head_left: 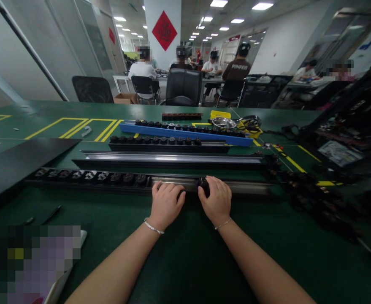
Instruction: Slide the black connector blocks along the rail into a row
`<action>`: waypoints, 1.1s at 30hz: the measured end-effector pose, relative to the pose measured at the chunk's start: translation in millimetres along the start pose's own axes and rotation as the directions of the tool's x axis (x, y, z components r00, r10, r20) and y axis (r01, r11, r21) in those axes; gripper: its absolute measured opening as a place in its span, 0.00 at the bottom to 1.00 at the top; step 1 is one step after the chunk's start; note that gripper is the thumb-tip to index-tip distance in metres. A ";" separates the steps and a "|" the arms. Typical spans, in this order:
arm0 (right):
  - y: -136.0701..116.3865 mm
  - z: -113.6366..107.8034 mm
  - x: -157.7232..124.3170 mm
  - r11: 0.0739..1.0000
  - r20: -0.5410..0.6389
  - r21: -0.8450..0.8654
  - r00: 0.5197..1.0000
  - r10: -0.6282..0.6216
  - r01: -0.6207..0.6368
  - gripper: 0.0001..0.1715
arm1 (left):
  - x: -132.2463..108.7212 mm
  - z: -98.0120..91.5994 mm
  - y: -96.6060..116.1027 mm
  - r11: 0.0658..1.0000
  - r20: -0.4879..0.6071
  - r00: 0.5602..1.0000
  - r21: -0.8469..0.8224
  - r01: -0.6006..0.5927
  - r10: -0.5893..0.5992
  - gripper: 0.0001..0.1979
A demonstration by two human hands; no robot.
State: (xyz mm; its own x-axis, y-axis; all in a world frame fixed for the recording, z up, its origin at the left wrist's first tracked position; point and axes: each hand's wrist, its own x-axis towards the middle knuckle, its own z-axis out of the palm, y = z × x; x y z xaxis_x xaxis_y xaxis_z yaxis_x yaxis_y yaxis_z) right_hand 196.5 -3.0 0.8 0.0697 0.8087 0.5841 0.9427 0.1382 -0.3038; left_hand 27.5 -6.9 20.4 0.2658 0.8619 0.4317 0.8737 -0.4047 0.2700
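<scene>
A long black metal track [251, 188] lies across the green table before me, with several round black socket modules [115, 177] seated in a row along its left part. My left hand [166, 200] grips the track just right of that row, fingers over the far edge and thumb at the near side. Between the fingers and thumb of my right hand [216, 198] is a loose black socket module [203, 184], held at the track's bare silvery channel. Whether the module touches the channel is hard to tell. My right fingertips are partly hidden behind it.
Behind lie a bare track [172, 158], a part-filled one [166, 143] and a blue strip [185, 131]. Several loose black modules [321, 207] are heaped at right. A metal dish [223, 123], a pen [51, 214] and a dark panel [23, 162] lie about. People sit beyond.
</scene>
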 end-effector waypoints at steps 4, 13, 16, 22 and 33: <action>-4.7 -0.7 -3.6 1.000 -0.017 0.002 0.999 0.031 -0.031 0.20 | -1.9 -0.6 -0.1 1.000 0.006 1.000 -0.001 0.000 0.000 0.11; -8.2 -0.5 0.7 0.997 -0.010 -0.009 0.997 0.072 -0.072 0.20 | 0.3 5.4 5.6 0.998 0.003 0.998 -0.025 -0.060 0.060 0.11; -7.8 -0.7 0.5 0.997 -0.004 -0.003 0.997 0.073 -0.073 0.20 | 0.6 5.8 5.3 0.997 0.008 0.998 -0.034 -0.065 0.066 0.11; -6.2 1.0 0.0 0.997 -0.040 0.004 0.997 0.072 -0.072 0.19 | 0.4 5.2 4.0 0.997 0.021 0.997 -0.027 -0.076 0.077 0.11; -4.0 0.5 1.3 0.998 -0.047 0.035 0.997 0.053 -0.052 0.18 | -0.1 5.7 3.0 0.997 0.019 0.997 0.001 -0.081 0.081 0.11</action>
State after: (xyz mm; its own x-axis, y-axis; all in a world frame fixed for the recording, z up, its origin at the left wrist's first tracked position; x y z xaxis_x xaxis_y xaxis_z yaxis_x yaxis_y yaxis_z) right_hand 192.7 -2.2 2.4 0.1352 0.7870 0.6020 0.9259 0.1160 -0.3596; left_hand 32.4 -6.4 16.2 0.3428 0.8321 0.4360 0.8499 -0.4724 0.2333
